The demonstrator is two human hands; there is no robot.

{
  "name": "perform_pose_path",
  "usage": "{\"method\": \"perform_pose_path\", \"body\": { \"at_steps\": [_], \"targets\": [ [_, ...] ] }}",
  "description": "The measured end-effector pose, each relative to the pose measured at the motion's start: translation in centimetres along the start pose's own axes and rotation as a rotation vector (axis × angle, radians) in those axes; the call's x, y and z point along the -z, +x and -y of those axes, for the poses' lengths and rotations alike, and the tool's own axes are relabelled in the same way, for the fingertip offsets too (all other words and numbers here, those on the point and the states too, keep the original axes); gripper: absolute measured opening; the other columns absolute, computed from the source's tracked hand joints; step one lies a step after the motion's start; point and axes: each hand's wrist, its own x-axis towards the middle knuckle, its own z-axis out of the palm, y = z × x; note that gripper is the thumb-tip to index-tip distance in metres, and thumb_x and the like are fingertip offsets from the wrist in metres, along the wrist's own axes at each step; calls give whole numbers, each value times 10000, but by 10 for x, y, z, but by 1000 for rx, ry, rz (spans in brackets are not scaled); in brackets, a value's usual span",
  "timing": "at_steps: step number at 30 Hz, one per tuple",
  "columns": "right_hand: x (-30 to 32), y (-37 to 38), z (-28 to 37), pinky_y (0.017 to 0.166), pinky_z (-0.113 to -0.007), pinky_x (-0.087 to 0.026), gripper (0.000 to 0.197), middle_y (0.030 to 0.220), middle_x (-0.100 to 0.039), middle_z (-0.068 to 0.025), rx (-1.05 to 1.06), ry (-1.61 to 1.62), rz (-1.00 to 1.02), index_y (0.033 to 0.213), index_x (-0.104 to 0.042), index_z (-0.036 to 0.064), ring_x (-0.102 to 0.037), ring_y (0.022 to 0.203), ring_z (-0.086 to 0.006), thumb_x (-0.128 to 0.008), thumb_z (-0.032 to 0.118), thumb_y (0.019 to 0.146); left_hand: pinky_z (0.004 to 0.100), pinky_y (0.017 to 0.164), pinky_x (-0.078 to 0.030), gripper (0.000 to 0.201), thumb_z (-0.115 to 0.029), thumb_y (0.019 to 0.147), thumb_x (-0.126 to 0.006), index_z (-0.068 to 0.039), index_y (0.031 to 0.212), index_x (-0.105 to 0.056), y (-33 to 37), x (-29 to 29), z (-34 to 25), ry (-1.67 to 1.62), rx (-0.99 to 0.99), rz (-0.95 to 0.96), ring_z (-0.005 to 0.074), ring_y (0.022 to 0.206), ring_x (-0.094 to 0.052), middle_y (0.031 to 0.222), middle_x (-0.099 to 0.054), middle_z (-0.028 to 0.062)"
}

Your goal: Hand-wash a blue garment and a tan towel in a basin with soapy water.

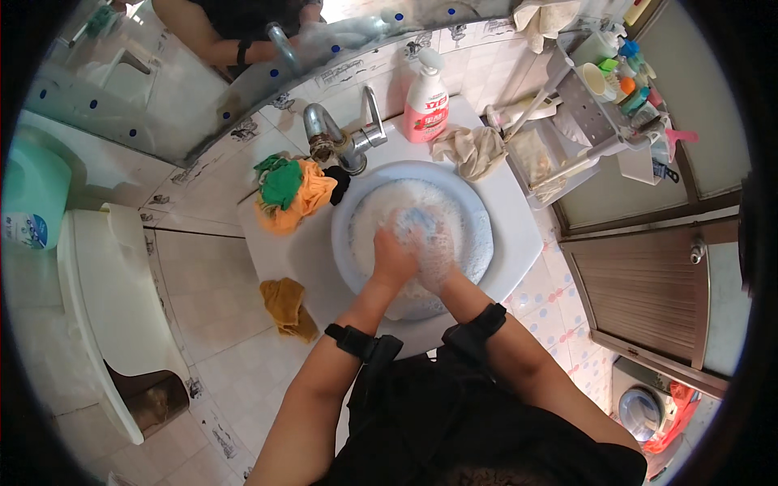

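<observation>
Both hands together, left hand (393, 259) curled, right hand (433, 251) foam-covered

Both hands are in the round white sink bowl (485, 243) full of soapy foam. The left hand (392, 257) and right hand (438, 257) squeeze a foamy light blue cloth (416, 220). Behind the bowl stands a shiny metal tap (340, 138). Left of the bowl lies an orange and green rag pile (290, 193).

The room is a tiled bathroom. A white washstand (519, 235) serves as the landmark. Behind it, a mirror (162, 89) covers the wall above a band of patterned tiles. Left of it stand a white toilet (105, 300) and a green bin (32, 194). Right of it, a rack of bottles (616, 89) hangs beside a frosted window (697, 105). Below right sits a washing machine (640, 409). Daylight fills the room.
</observation>
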Motion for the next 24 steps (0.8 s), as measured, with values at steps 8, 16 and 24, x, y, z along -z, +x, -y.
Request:
{"method": "perform_pose_path", "body": {
  "at_steps": [8,16,24],
  "targets": [
    [-10,-5,14,918,-328,-352,424,1168,-487,-119,-5,185,-266,1231,-421,49,-465,1058,-204,-468,267,870,388,699,-452,251,-150,776,-552,34,942,-584,3,1,15,-43,105,-65,389,802,-583,837,-612,224],
    [30,-13,43,588,-366,-462,490,1002,-541,-75,-514,255,-268,1132,-475,102,-530,855,-190,-460,491,834,408,864,-409,404,-221,771,-544,-67,1143,-513,14,35,73,435,262,251,394,1007,-509,1175,-459,253],
    [27,-6,25,965,-479,-270,577,1364,-299,-87,-856,80,-155,1343,-298,161,-267,1249,-228,-430,441,856,406,822,-449,341,-149,736,-541,-19,1049,-585,15,13,75,879,363,621,346,953,-564,1071,-558,222]
  ]
}}
